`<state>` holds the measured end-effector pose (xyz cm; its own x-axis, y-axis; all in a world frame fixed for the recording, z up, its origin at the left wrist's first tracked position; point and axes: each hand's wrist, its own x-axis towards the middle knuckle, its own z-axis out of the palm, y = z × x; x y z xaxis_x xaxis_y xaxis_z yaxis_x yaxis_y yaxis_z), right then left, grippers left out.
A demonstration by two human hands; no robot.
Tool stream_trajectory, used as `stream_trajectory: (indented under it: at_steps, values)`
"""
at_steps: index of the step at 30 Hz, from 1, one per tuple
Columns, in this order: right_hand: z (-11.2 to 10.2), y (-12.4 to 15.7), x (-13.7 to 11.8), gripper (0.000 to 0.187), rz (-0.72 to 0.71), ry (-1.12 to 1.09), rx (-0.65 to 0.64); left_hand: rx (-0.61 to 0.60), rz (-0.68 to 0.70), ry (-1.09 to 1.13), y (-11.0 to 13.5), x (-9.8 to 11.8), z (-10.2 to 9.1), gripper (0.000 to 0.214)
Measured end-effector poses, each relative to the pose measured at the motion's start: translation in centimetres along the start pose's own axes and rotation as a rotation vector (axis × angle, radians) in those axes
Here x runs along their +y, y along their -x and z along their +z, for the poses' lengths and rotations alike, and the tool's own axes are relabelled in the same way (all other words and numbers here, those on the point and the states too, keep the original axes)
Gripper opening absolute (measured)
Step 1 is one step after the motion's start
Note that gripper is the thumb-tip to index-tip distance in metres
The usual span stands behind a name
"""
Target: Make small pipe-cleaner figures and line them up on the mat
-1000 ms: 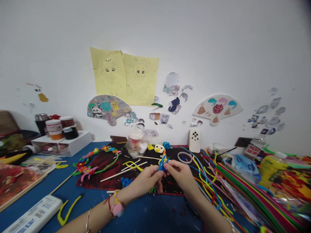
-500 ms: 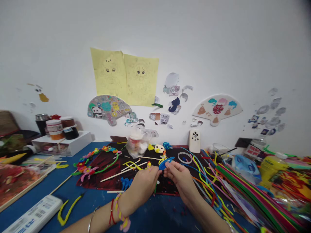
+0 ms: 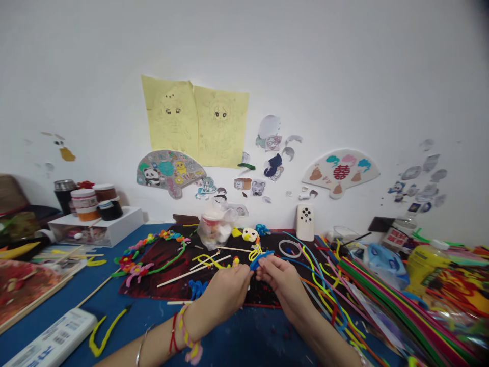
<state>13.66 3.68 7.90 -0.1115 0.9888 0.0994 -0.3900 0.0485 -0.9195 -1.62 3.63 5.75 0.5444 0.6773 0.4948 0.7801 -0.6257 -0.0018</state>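
Observation:
Between both hands, near the middle of the table, is a bent blue pipe cleaner (image 3: 260,258), folded into a flat, narrow shape. My left hand (image 3: 231,288) is closed, pinching its left end with thumb and fingers. From the other side my right hand (image 3: 280,279) grips it between thumb and forefinger. Just behind it lie thin yellow loops (image 3: 255,249); whether they are joined to the blue piece I cannot tell. A twisted blue pipe cleaner piece (image 3: 197,289) rests left of my left hand. Wooden sticks (image 3: 191,271) lie beyond that wrist.
Many coloured pipe cleaners (image 3: 395,306) spread across the right side. A colourful flower garland (image 3: 132,260) lies at left on the dark mat (image 3: 153,293). A white box (image 3: 57,339) is at the front left. Behind stand a plastic-wrapped tub (image 3: 214,227) and a cream phone-shaped object (image 3: 305,223).
The blue loop has become narrower and flatter between my fingers. My right fingers have shifted slightly on it, and both hands stay in nearly the same place.

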Motion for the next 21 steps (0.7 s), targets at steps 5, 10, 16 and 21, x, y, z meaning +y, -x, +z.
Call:
stream_trajectory:
  at_steps: [5,10,16,21]
  values:
    - [-0.1,-0.1,0.0,0.024,-0.01,0.06,-0.029,-0.001,-0.078,0.222,-0.6,0.1,-1.6,0.026]
    - [0.3,0.2,0.0,0.026,-0.033,0.209,-0.04,-0.006,-0.18,0.51,-1.1,0.0,-2.9,0.033]
    - [0.4,0.3,0.0,0.027,-0.116,0.322,-0.048,-0.172,-0.353,0.967,-1.2,0.2,-2.2,0.036]
    - [0.4,0.3,-0.2,0.026,-0.125,0.36,0.001,-0.177,-0.297,0.969,-1.1,0.1,-1.9,0.034]
